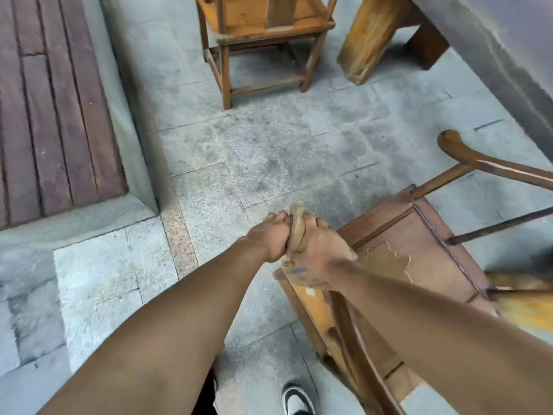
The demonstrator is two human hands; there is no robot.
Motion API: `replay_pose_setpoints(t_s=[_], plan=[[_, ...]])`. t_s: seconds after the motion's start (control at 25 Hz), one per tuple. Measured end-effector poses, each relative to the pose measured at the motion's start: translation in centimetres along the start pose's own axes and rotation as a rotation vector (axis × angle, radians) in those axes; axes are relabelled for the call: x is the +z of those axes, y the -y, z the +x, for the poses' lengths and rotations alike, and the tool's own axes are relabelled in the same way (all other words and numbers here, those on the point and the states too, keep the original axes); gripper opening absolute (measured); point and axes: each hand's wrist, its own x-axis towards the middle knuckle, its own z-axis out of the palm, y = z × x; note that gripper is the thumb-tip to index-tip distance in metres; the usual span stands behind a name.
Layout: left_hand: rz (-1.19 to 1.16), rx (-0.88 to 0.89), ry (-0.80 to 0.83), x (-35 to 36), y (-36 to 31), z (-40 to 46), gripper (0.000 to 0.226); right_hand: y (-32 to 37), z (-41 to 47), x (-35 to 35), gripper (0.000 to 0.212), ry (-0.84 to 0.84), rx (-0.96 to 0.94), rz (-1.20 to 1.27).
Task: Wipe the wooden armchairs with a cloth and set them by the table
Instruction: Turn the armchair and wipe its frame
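Observation:
A worn brown wooden armchair (419, 250) stands at the lower right, its seat facing up and its curved arm rail reaching off to the right. Both hands grip the end of its near arm rail (296, 226). My left hand (270, 238) wraps the rail from the left. My right hand (317, 253) wraps it from the right, pressed against the left one. A second, lighter wooden armchair (263, 34) stands at the top centre beside the table's thick wooden leg (368, 40). No cloth is visible.
Grey stone paving covers the floor (263, 163). A raised stone ledge with dark wooden decking (57, 109) runs along the left. The table's grey edge (493, 55) crosses the upper right. My shoe (297, 399) shows at the bottom.

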Motion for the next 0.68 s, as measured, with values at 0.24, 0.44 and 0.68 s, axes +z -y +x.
replay_pose_setpoints(t_s=[0.24, 0.44, 0.68], plan=[[-0.076, -0.014, 0.233, -2.8, 10.2, 0.2, 0.022, 3.5, 7.9, 0.8, 0.071, 0.134, -0.349, -0.260], [0.082, 0.024, 0.320, -8.3, 12.5, 5.1, 0.022, 3.8, 10.5, 0.9, 0.057, -0.122, 0.134, 0.307], [0.196, 0.192, 0.285, -17.6, 8.2, 16.3, 0.032, -0.4, 16.9, -1.1, 0.049, -0.377, 0.711, 0.966]])
